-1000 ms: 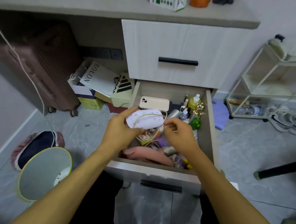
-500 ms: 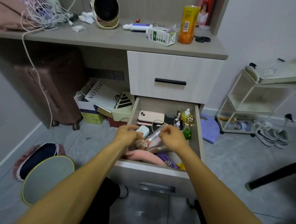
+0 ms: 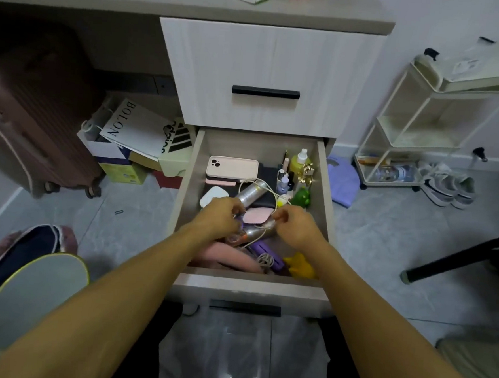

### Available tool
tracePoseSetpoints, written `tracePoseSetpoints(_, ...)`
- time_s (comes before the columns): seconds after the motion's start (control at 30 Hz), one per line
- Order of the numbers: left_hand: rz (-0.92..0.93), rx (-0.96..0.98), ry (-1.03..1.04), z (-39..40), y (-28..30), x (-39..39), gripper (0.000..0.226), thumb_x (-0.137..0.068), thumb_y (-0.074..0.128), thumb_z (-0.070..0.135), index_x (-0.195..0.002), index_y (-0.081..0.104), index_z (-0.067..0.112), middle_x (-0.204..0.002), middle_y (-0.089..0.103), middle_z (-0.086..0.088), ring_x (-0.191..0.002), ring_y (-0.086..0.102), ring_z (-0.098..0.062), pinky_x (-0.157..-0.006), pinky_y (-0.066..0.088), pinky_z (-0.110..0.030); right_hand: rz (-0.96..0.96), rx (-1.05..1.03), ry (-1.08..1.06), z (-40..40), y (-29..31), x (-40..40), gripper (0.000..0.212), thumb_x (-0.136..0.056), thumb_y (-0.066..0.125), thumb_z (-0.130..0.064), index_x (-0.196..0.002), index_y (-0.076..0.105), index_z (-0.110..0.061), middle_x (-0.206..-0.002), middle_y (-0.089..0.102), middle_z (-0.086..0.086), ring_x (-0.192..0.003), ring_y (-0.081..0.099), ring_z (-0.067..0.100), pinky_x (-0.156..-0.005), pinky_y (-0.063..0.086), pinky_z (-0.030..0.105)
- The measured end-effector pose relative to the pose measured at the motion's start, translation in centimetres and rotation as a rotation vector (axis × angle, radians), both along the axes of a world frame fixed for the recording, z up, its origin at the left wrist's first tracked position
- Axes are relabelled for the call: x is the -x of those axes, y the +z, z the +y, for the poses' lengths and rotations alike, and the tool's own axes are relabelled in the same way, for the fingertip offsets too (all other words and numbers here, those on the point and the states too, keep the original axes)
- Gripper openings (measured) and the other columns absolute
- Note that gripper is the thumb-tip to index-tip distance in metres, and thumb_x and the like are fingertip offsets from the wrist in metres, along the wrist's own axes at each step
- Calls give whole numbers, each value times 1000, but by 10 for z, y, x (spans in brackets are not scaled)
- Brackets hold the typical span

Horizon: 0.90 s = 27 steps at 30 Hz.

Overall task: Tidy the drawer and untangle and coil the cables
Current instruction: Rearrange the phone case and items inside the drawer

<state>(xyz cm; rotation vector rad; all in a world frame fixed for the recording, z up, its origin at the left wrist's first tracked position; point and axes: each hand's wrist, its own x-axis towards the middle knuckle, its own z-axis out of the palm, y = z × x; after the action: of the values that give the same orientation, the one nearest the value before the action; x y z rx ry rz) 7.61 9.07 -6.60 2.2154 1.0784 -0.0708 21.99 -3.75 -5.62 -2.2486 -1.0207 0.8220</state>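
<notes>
Head view shows your two hands in the open drawer [image 3: 187, 184], left hand [image 3: 221, 218] and right hand [image 3: 294, 226] each curled and pinching the cream cable [image 3: 267, 190] that loops over a silver bottle [image 3: 249, 192], with a pink phone [image 3: 232, 167] behind it at the back.

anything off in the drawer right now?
Yes. A pale cable loops loose over the silver tube and dark pouch, running down among jumbled items between both hands. The drawer holds no neat coil.
</notes>
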Motion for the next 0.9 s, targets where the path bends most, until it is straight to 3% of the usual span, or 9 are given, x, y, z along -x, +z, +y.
tracePoseSetpoints(0.1,170,-118,-232,6,-13,-28,58,-78,73,32,-132,55,26,-128,61,-7,-109,60,-27,-91,51,-35,-20,-48,9,5,-8,-12,24,-88,51,-5,-104,67,-12,-103,66,7,-94,60,21,-78,48,28)
tracePoseSetpoints(0.23,330,-327,-356,4,-24,-49,43,-91,54,46,-127,54,23,-123,62,-11,-107,60,-33,-85,47,-37,-17,-112,12,7,-16,-18,19,-89,54,-5,-103,67,-10,-99,67,7,-91,60,19,-76,45,24)
tracePoseSetpoints(0.3,276,-350,-294,5,-26,-50,34,-96,48,37,-126,56,21,-118,63,-13,-103,61,-35,-82,47,-38,-14,-132,-5,5,-18,-19,17,-90,56,-6,-103,66,-9,-100,66,7,-92,60,19,-77,45,24)
tracePoseSetpoints(0.4,144,-223,-166,13,-24,-38,33,-94,54,25,-126,62,20,-108,68,-13,-96,63,-32,-80,50,-37,-8,-170,-52,2,-14,-17,15,-90,56,-8,-101,65,-11,-97,65,5,-87,59,17,-73,45,24)
tracePoseSetpoints(0.53,-10,-95,-49,21,-3,-10,11,-94,60,25,-88,66,17,-81,65,-5,-80,62,-24,-62,39,-26,-2,-175,-41,-1,-1,-8,17,-90,55,-8,-103,66,-10,-96,65,5,-85,59,17,-74,47,25)
tracePoseSetpoints(0.67,-192,-48,103,20,24,13,16,-96,59,18,-100,71,8,-90,71,-9,-82,66,-24,-71,48,-28,-47,-67,33,-1,13,2,17,-87,54,-10,-96,68,-7,-96,67,8,-89,62,24,-80,53,36)
tracePoseSetpoints(0.77,-447,182,297,12,47,27,12,-98,55,12,-95,67,13,-91,71,-11,-69,71,-14,-75,60,-38,-82,18,53,-1,22,12,19,-86,54,-12,-99,66,-5,-99,66,12,-93,61,28,-84,53,43)
tracePoseSetpoints(0.83,-558,320,350,2,69,37,10,-100,52,8,-100,63,10,-95,68,-14,-62,70,-6,-67,58,-25,-77,-24,40,-1,33,22,23,-87,55,-14,-107,63,-5,-103,66,11,-96,61,28,-86,52,42)
tracePoseSetpoints(0.9,-640,435,373,-9,91,47,11,-100,52,8,-106,61,6,-97,68,-16,-64,72,-9,-67,58,-21,-41,-131,60,-2,50,35,29,-91,57,-18,-118,61,-10,-111,64,5,-102,61,24,-88,50,34)
